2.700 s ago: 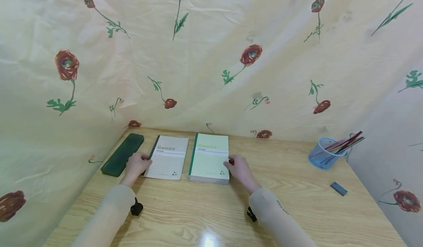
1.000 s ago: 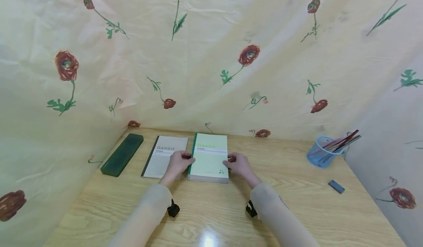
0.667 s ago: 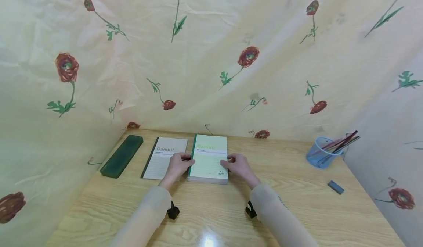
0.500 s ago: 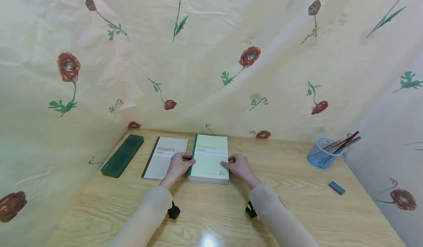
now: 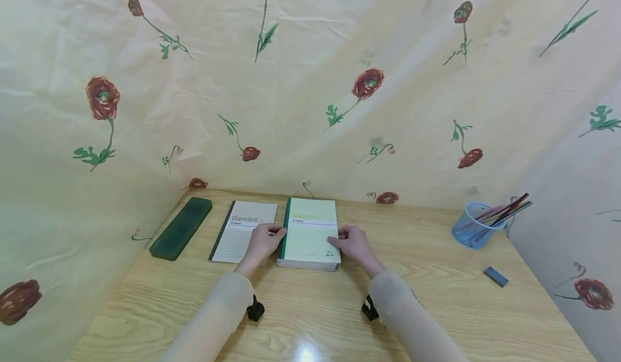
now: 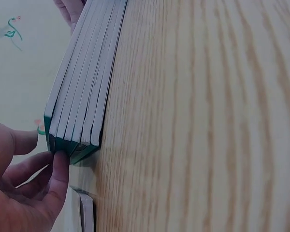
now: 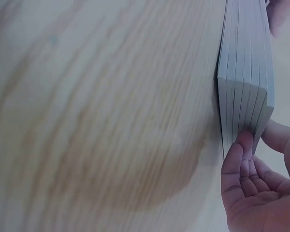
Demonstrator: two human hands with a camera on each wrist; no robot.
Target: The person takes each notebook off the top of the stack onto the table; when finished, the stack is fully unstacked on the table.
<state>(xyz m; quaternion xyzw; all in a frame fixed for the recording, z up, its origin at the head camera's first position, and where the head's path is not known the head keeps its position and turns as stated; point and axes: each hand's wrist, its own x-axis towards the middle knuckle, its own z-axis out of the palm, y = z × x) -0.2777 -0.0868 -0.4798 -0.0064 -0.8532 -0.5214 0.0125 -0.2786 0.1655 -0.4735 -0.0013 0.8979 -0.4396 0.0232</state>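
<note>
A stack of green "Gambit" notebooks (image 5: 310, 232) lies flat on the wooden table (image 5: 436, 308) near the back. My left hand (image 5: 262, 242) is at its spine side. In the left wrist view, the left hand's fingers (image 6: 58, 169) curl against the stack's (image 6: 82, 96) green spine corner, with the thumb toward the top cover. My right hand (image 5: 353, 243) is at the opposite long edge. In the right wrist view, a right fingertip (image 7: 239, 150) presses the stack's page edges (image 7: 244, 63) and the thumb reaches over the top.
A grey "Gambit" notebook (image 5: 240, 232) lies just left of the stack, partly under my left hand. A dark green pencil case (image 5: 180, 227) sits at the far left. A blue cup of pens (image 5: 471, 224) and a small dark eraser (image 5: 496, 276) are at the right. Flowered cloth walls surround the table.
My left hand has moved from the grey notebook's left edge to the green stack's spine. The right hand stays at the stack's right edge. The stack has shifted slightly right.
</note>
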